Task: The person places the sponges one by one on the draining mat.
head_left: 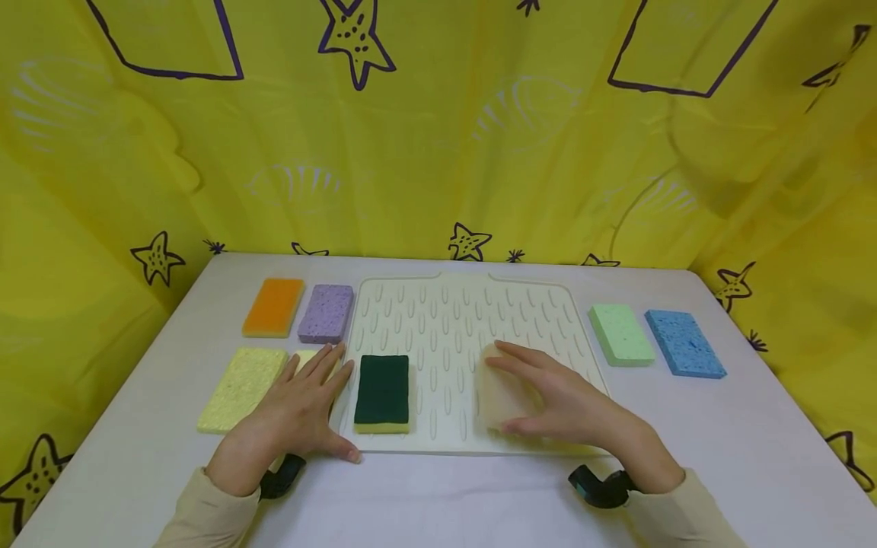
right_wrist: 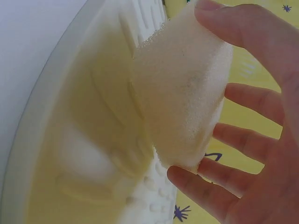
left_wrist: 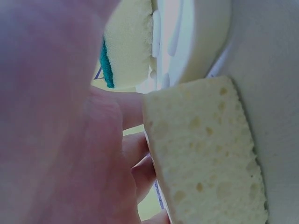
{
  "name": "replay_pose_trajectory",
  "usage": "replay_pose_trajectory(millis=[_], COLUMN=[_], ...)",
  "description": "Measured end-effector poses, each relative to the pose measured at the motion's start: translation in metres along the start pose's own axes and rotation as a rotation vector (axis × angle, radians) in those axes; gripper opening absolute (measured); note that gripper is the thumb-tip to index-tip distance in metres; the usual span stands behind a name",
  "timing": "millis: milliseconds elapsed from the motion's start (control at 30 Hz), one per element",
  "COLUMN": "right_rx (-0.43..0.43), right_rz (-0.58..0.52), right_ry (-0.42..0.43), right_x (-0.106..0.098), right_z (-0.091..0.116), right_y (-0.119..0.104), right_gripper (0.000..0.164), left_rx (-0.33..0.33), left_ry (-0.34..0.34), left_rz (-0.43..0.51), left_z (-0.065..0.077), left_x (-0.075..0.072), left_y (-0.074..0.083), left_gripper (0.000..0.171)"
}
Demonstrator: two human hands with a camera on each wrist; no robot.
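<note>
My right hand (head_left: 558,399) holds a pale cream sponge (head_left: 499,396) by its edges, over the right part of a white ridged drying mat (head_left: 445,441). In the right wrist view the thumb is at one end of the sponge (right_wrist: 182,88) and the fingertips lie along its far side. My left hand (head_left: 298,411) rests, fingers spread, over a light yellow sponge (head_left: 308,356) beside the mat's left edge, hiding most of it. Its pitted face shows as a pale sponge (left_wrist: 201,149) in the left wrist view. A green-topped scouring sponge (head_left: 382,390) lies on the mat's left part.
Left of the mat lie an orange sponge (head_left: 274,307), a purple sponge (head_left: 326,313) and a larger yellow sponge (head_left: 240,388). To its right are a light green sponge (head_left: 621,335) and a blue sponge (head_left: 684,342). A yellow patterned curtain (head_left: 411,152) surrounds the white table (head_left: 425,502).
</note>
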State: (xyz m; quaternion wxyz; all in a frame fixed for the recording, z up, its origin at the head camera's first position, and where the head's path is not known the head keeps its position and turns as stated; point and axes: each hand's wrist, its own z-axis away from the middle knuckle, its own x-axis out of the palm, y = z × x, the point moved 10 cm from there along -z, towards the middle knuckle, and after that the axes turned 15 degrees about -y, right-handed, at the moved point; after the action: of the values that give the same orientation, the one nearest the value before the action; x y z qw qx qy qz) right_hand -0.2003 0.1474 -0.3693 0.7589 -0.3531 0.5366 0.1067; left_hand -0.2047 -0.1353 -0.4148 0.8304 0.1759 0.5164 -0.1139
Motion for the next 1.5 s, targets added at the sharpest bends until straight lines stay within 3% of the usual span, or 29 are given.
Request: replay_pose_trajectory(millis=[967,1500], right_rx=[-0.101,-0.120], right_rz=[0.106,0.166], right_ry=[-0.039,-0.094], right_x=[0.014,0.024], right_z=[-0.038,-0.055], right_y=[-0.047,-0.055], right_gripper=[0.085,0.085], left_rx=[0.012,0.009], left_ry=[0.021,0.015], left_rz=[-0.013,-0.015], left_z=[0.002,0.002], left_x=[-0.003,-0.003], left_y=[0.003,0.003], left_gripper=[0.131,0.131])
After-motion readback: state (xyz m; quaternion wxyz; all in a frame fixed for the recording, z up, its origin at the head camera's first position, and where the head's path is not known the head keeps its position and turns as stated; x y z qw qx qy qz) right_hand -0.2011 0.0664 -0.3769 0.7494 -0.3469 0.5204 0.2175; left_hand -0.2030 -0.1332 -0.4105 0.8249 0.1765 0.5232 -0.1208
